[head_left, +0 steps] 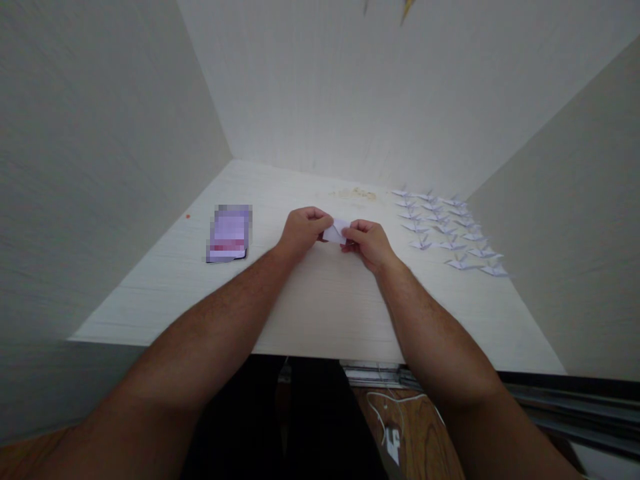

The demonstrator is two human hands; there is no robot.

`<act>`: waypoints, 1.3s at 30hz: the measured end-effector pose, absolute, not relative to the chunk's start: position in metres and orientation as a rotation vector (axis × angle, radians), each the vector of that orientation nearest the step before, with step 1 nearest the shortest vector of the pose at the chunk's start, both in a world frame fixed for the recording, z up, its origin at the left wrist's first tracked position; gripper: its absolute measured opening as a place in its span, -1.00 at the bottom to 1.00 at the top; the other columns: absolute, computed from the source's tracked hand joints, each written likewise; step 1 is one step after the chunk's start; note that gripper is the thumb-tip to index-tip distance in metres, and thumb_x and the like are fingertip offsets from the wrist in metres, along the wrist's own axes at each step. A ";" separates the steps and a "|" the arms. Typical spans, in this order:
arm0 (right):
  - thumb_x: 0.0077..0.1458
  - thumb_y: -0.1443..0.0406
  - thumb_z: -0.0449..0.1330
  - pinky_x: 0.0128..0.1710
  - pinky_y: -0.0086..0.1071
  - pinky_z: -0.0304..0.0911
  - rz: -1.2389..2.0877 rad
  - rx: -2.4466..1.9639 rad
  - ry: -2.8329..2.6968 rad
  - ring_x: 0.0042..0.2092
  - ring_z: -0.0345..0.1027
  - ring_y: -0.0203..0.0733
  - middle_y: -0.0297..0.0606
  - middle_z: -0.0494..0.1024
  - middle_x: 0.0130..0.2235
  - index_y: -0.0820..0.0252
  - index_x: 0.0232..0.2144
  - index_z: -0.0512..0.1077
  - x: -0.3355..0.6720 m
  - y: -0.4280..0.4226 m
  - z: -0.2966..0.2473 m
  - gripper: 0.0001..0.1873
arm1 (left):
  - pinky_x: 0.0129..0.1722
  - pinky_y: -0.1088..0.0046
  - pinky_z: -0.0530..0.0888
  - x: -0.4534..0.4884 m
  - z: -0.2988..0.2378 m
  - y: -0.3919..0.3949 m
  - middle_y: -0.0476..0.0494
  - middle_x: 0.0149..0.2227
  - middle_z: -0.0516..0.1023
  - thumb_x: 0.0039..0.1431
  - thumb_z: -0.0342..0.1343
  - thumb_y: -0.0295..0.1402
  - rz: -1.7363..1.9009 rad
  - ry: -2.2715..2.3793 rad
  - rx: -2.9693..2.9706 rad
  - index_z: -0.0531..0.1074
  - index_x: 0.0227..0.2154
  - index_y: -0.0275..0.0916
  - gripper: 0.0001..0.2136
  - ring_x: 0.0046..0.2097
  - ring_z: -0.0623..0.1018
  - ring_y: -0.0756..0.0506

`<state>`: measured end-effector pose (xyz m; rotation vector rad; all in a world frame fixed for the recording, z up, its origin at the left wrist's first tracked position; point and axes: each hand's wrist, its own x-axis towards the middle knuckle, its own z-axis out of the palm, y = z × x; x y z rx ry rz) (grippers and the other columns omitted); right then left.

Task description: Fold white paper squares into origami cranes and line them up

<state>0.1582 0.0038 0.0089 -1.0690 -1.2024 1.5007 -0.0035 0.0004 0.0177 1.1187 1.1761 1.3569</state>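
Observation:
A small folded piece of white paper is held just above the middle of the table. My left hand pinches its left side between thumb and fingers. On the right edge, my right hand grips it the same way, thumb on top. A diagonal fold line shows on the face of the paper; its underside is hidden by my fingers.
Several white paper cranes stand in rows on the right of the white table. A blurred-out flat purple item lies on the left. Walls close in the back and both sides. A white cable lies on the floor.

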 end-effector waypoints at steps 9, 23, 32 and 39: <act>-0.23 0.22 0.37 -0.60 -0.46 0.28 1.468 -1.085 -1.225 -0.62 0.34 -0.33 -0.37 0.44 -0.67 0.21 -0.63 0.38 0.157 0.001 0.011 -0.76 | -0.52 0.54 0.39 -0.003 0.020 -0.003 -0.04 -0.53 0.53 -0.15 0.32 -0.35 1.307 1.159 1.167 0.51 -0.43 -0.33 -0.80 -0.53 0.45 0.05; -0.17 0.13 0.35 -0.54 -0.44 0.29 1.433 -1.126 -1.323 -0.60 0.35 -0.33 -0.35 0.48 -0.64 0.19 -0.61 0.38 0.157 0.002 0.008 -0.71 | -0.51 0.49 0.46 -0.001 0.023 -0.007 -0.08 -0.51 0.57 -0.08 0.28 -0.38 1.313 1.245 1.203 0.53 -0.37 -0.34 -0.82 -0.51 0.50 0.01; -0.14 0.15 0.33 -0.54 -0.46 0.28 1.396 -1.140 -1.362 -0.60 0.35 -0.33 -0.33 0.50 -0.64 0.19 -0.61 0.39 0.156 0.000 0.010 -0.73 | -0.52 0.52 0.43 0.000 0.025 -0.009 -0.07 -0.51 0.57 -0.07 0.28 -0.37 1.325 1.280 1.232 0.53 -0.38 -0.33 -0.83 -0.52 0.49 0.02; -0.11 0.16 0.31 -0.55 -0.47 0.26 1.374 -1.145 -1.379 -0.60 0.34 -0.34 -0.33 0.49 -0.63 0.20 -0.59 0.40 0.157 0.001 0.008 -0.76 | -0.48 0.52 0.46 -0.001 0.024 -0.009 -0.05 -0.50 0.57 -0.08 0.28 -0.38 1.326 1.202 1.233 0.52 -0.34 -0.33 -0.80 -0.49 0.51 0.03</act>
